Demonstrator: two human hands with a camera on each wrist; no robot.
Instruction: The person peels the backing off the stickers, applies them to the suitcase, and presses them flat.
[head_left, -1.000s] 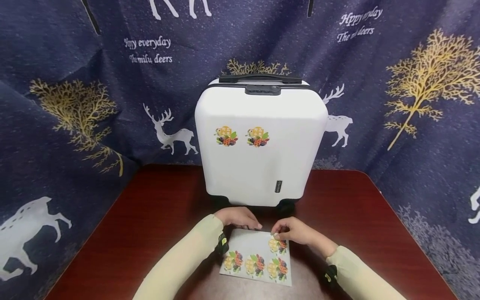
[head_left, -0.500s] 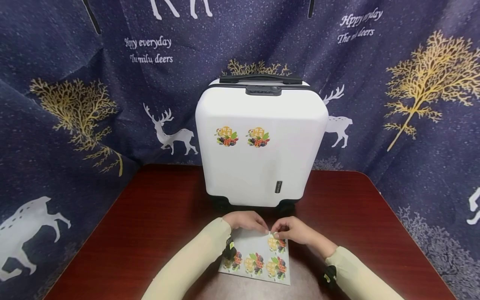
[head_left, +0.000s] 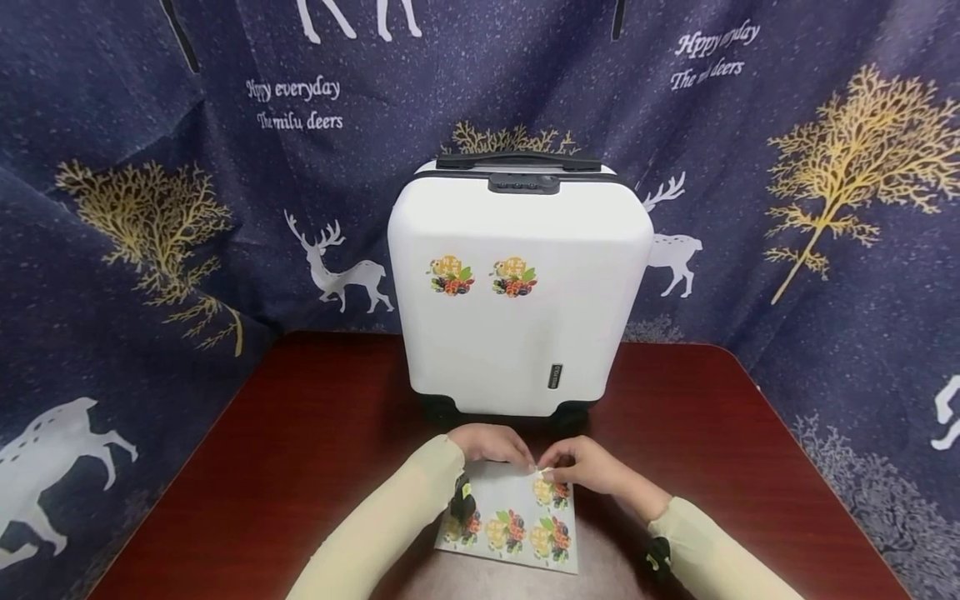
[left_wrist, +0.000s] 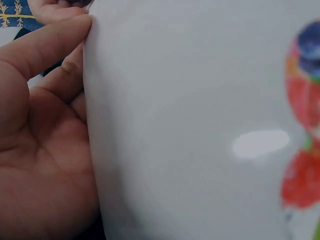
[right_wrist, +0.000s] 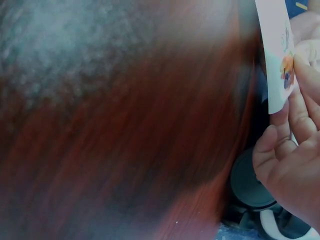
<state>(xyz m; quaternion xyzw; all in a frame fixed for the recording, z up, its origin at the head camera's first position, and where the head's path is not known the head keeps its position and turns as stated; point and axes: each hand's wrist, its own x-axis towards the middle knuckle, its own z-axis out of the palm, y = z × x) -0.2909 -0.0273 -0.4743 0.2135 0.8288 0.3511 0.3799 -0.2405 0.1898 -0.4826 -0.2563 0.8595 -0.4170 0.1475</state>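
Note:
A white sticker sheet [head_left: 501,490] with several fruit-and-berry stickers is held over the near part of the table, its upper left part bare. My left hand [head_left: 489,443] pinches its far edge; in the left wrist view the thumb [left_wrist: 55,42] lies on the front face and fingers are behind. My right hand [head_left: 588,467] grips the far edge close by, thumb and index finger at the upper right sticker [head_left: 552,492]. In the right wrist view, the other right fingers [right_wrist: 282,125] are beneath the sheet. The two hands' fingertips almost meet.
Behind the hands stands a white suitcase [head_left: 510,342] with two matching stickers, a left one [head_left: 452,277] and a right one [head_left: 514,277], on its upper front. It rests on a dark red wooden table [head_left: 322,417]. A blue deer-print cloth [head_left: 330,183] hangs behind.
My left hand has moved right along the sheet's far edge until its fingertips came close to the right hand's. The right hand stays at the upper right sticker.

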